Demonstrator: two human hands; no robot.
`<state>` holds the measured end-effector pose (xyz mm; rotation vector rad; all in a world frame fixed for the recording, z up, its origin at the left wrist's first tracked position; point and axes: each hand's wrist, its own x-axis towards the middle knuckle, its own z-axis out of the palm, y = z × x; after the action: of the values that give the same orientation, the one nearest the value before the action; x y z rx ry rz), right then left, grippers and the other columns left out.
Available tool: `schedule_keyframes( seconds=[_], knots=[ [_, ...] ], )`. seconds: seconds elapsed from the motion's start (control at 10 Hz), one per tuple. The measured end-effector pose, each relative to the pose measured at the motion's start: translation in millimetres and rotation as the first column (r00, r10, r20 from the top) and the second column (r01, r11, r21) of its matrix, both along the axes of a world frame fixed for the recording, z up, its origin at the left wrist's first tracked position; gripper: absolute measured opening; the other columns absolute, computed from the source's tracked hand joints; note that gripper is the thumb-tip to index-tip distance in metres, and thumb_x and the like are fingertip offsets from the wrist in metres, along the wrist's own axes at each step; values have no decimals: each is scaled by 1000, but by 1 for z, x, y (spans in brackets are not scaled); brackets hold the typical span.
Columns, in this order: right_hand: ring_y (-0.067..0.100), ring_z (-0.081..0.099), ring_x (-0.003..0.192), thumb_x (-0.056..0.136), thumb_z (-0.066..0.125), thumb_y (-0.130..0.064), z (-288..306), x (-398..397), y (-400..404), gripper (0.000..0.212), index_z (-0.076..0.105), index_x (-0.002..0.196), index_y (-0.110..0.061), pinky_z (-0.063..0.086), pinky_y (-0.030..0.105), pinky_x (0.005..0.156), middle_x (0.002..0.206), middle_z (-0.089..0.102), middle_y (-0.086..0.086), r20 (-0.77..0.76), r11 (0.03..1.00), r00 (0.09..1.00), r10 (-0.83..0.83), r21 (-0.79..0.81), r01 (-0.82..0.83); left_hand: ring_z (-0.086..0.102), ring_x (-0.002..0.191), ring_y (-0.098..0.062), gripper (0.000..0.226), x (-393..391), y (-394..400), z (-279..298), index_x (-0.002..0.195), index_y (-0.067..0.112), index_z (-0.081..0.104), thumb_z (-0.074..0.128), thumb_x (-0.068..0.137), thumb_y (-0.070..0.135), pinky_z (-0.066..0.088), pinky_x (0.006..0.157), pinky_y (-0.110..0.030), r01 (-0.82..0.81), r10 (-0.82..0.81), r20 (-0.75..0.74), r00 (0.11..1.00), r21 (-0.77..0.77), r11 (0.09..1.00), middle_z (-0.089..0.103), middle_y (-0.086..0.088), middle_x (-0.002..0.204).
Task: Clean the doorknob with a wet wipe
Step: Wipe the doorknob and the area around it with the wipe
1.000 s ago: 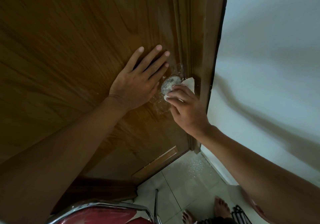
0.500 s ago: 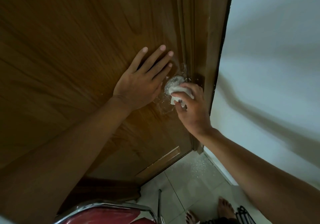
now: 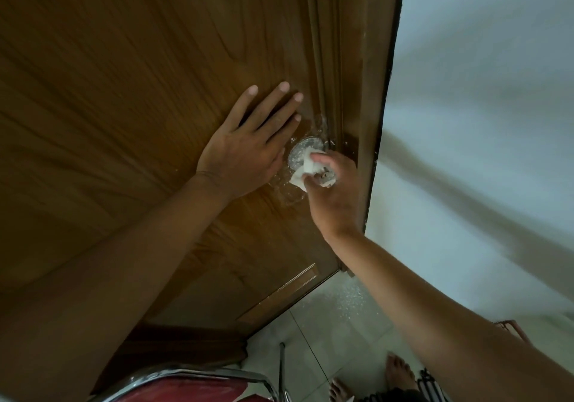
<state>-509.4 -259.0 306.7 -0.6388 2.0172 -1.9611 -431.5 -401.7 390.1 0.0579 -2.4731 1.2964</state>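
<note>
Here, right hand (image 3: 334,193) pinching wipe (image 3: 306,170) against knob (image 3: 302,151) near door (image 3: 139,90) edge; left hand (image 3: 248,146) flat, fingers straight, just beside. Wall (image 3: 481,122) right; chair (image 3: 192,383) below, floor (image 3: 341,324) between.

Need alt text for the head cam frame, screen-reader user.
Seen from above, a right hand grips a crumpled white wet wipe around a silver doorknob on a brown wooden door. The left hand lies flat on the door beside it.
</note>
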Motion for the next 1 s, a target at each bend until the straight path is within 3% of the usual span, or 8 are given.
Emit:
schedule_keyframes(
  seconds=[0.2, 0.3, 0.4, 0.5, 0.6, 0.8, 0.9, 1.0],
  knots=[
    [-4, 64, 86, 94, 71, -31, 0, -7, -3, 26, 67, 120, -29, 52, 6, 62, 102, 59, -25, 491, 981, 871, 1, -170, 94, 18, 156, -33, 52, 0, -1, 0, 155, 12, 38, 29, 109, 35, 5, 124, -54, 10, -10, -3, 1000, 15, 1000, 21, -12, 169],
    [-4, 60, 106, 93, 72, -19, -1, -2, 2, 30, 66, 122, -25, 55, 22, 94, 114, 58, -25, 59, 999, 998, -24, -39, 27, 17, 156, -33, 53, 0, -2, -2, 155, 12, 38, 31, 109, 36, 5, 125, -54, 15, -15, -10, 1000, 15, 1000, 19, -12, 169],
    [7, 59, 119, 92, 72, -17, -6, -2, 5, 30, 68, 121, -25, 56, 31, 98, 118, 60, -21, 58, 998, 998, -4, -61, 8, 16, 156, -33, 53, 0, -3, -2, 155, 12, 37, 32, 108, 37, 4, 125, -54, 22, -22, -14, 1000, 11, 1000, 18, -12, 169],
    [20, 67, 109, 91, 74, -20, 9, -5, 2, 26, 68, 114, -32, 62, 31, 84, 118, 66, -3, 725, 953, 683, 94, -263, 149, 16, 156, -33, 54, -1, -2, -3, 155, 12, 38, 32, 108, 37, -1, 125, -53, 24, -23, -20, 1000, 21, 999, 18, -12, 169],
    [26, 67, 108, 91, 74, -17, 19, -8, 0, 34, 66, 123, -24, 62, 35, 87, 120, 66, 8, 892, 920, 407, 195, -311, 240, 15, 156, -33, 54, -1, -3, -3, 155, 12, 37, 32, 108, 38, -1, 125, -53, 25, -24, -14, 1000, 30, 999, 16, -12, 169],
    [8, 63, 104, 93, 72, -16, 19, 3, 0, 37, 65, 128, -27, 58, 14, 73, 125, 63, -6, 569, 964, 821, -48, -188, 186, 16, 156, -34, 53, 1, -2, -2, 154, 12, 39, 32, 108, 37, 4, 124, -54, 30, -29, -7, 1000, 66, 997, 18, -12, 169],
    [2, 62, 96, 96, 69, -21, 13, 3, 2, 32, 67, 126, -28, 55, 9, 66, 118, 61, -12, 586, 965, 810, -35, -190, 180, 16, 156, -34, 53, 1, -1, -1, 154, 12, 40, 33, 107, 38, 4, 124, -54, 34, -33, -8, 999, 67, 997, 19, -12, 169],
    [11, 66, 103, 98, 66, -27, 16, -2, 5, 26, 69, 123, -27, 56, 19, 80, 122, 69, -2, 728, 959, 684, -54, -153, 239, 18, 156, -33, 53, 1, 1, 0, 152, 12, 42, 34, 107, 37, 4, 124, -54, 39, -38, -15, 999, 90, 995, 21, -12, 168]
  ],
)
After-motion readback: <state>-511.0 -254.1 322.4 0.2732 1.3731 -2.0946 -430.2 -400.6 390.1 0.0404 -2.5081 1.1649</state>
